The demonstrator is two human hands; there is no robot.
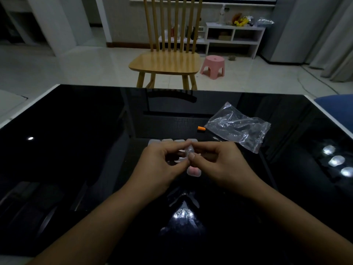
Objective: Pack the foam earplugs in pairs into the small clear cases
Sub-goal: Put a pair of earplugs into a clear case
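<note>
My left hand and my right hand meet above the middle of the black table, both pinching one small clear case between fingertips. Whether that case is open is unclear. Below the fingers another clear case lies on the table with pinkish earplugs inside. A row of several clear cases sits just beyond my hands, partly hidden by them. One loose orange earplug lies farther back, beside an empty clear zip bag.
The glossy black table reflects ceiling lights at the right and near the front. A wooden chair stands past its far edge, a pink stool beside it. A blue seat shows at the right corner.
</note>
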